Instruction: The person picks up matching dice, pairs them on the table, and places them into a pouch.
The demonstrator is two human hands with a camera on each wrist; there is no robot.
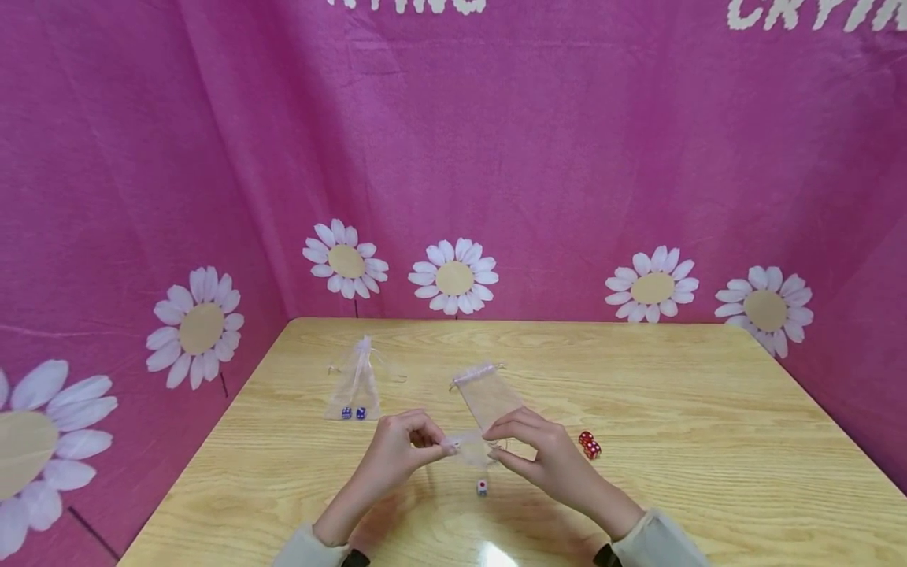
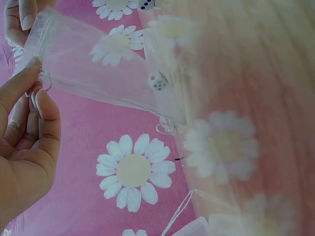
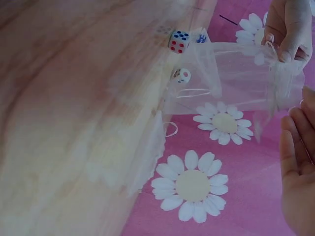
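A sheer white drawstring pouch [image 1: 469, 450] is stretched between both hands above the table. My left hand [image 1: 411, 445] pinches its edge near the mouth, by the drawstring loop. At the opposite side of the mouth, my right hand [image 1: 534, 449] holds the edge between thumb and fingers. One white die [image 2: 157, 81] shows through the mesh near the pouch's lower end. Another white die [image 1: 482, 487], with red and blue dots in the right wrist view, lies on the table just in front of the hands.
Behind the hands a second sheer pouch [image 1: 489, 394] lies flat. A third pouch [image 1: 357, 382], back left, has two blue dice [image 1: 353, 413] in its bottom. Red dice [image 1: 590, 445] sit right of my right hand. A pink flowered cloth [image 1: 496, 173] hangs beyond the wooden table [image 1: 708, 409].
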